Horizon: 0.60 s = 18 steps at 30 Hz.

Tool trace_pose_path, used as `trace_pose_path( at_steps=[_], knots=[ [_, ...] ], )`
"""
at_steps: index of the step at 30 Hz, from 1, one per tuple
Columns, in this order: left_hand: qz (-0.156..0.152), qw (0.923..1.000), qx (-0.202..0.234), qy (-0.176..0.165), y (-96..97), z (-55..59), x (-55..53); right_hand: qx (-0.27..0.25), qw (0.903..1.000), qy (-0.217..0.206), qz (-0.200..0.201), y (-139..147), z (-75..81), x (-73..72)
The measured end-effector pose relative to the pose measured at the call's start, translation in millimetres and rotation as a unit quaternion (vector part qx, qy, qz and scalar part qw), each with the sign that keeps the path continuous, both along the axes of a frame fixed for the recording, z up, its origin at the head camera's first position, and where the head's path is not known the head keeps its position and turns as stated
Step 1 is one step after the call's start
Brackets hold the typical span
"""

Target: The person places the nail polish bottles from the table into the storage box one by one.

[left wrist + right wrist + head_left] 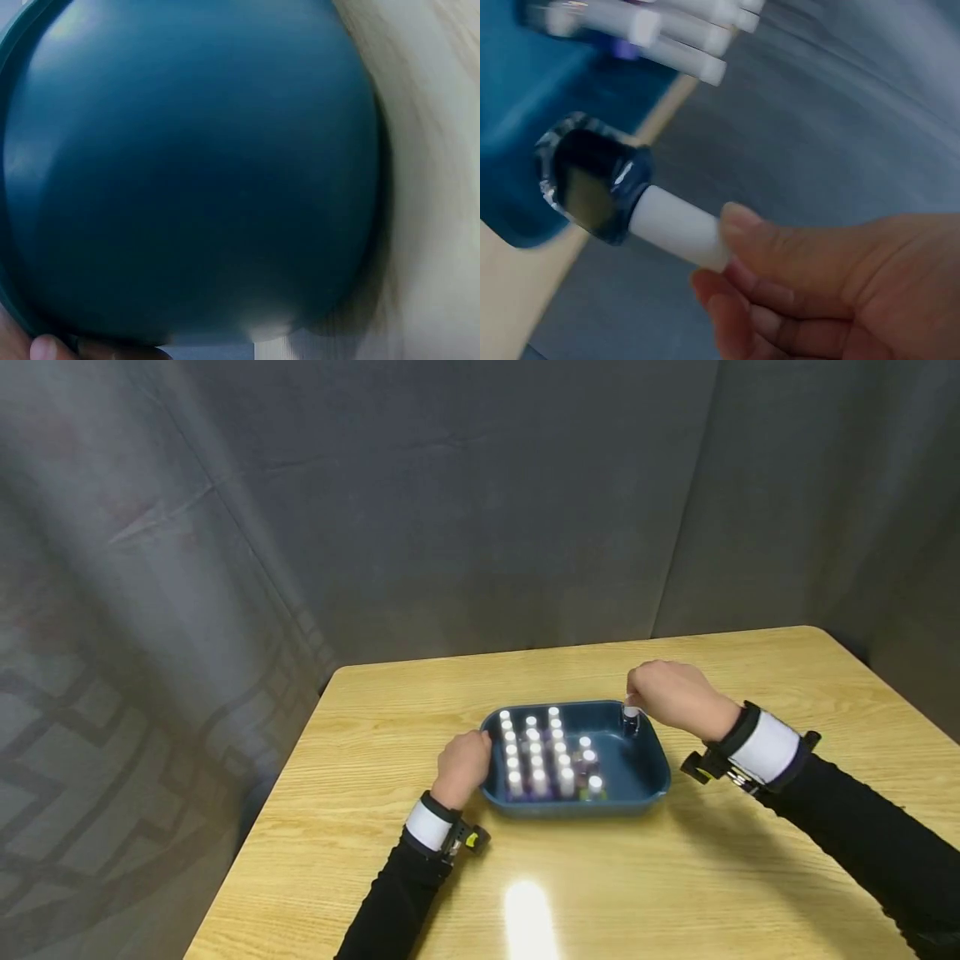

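Note:
A dark nail polish bottle [631, 722] hangs over the right end of a blue tray [626, 772]. My right hand [675, 697] pinches it by its long white cap [679, 229], thumb against the fingers; the dark glass [592, 184] tilts in the right wrist view. My left hand [461, 767] grips the tray's left end at the rim. In the left wrist view the tray's outer wall [210, 150] fills most of the picture, with a few fingertips [46, 348] at its lower left edge. White-capped nail polish bottles [536, 760] stand in rows in the tray's left part.
Beneath the tray is a light wooden table [360, 760], with a bright glare spot near its front. Grey cloth [480, 527] hangs behind the table's back edge and along the left side. A shorter row of bottles [589, 757] stands near the tray's middle.

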<state>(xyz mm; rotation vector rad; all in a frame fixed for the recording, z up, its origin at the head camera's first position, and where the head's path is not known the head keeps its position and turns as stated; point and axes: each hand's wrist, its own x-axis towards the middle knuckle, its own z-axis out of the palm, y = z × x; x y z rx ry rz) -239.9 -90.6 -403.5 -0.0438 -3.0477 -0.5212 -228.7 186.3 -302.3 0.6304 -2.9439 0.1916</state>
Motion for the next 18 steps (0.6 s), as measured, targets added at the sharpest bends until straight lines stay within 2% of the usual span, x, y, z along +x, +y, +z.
trace_pose_path(
  at_steps=[4, 9, 18],
  knots=[
    [0.000, 1.0000, -0.001, -0.005, 2.0, -0.1, -1.0, 0.018, 0.9991, -0.038, -0.008, -10, -13.4, -14.8],
    [0.003, 0.9999, -0.003, -0.012, 3.3, -0.4, -2.4, 0.019, 0.9973, -0.066, -0.028, -24, -22.6, -24.7],
    [0.008, 0.9997, 0.005, -0.022, 2.7, -2.0, -3.2, 0.039, 0.9963, -0.073, -0.026, -53, -30.8, -32.1]
  ],
)
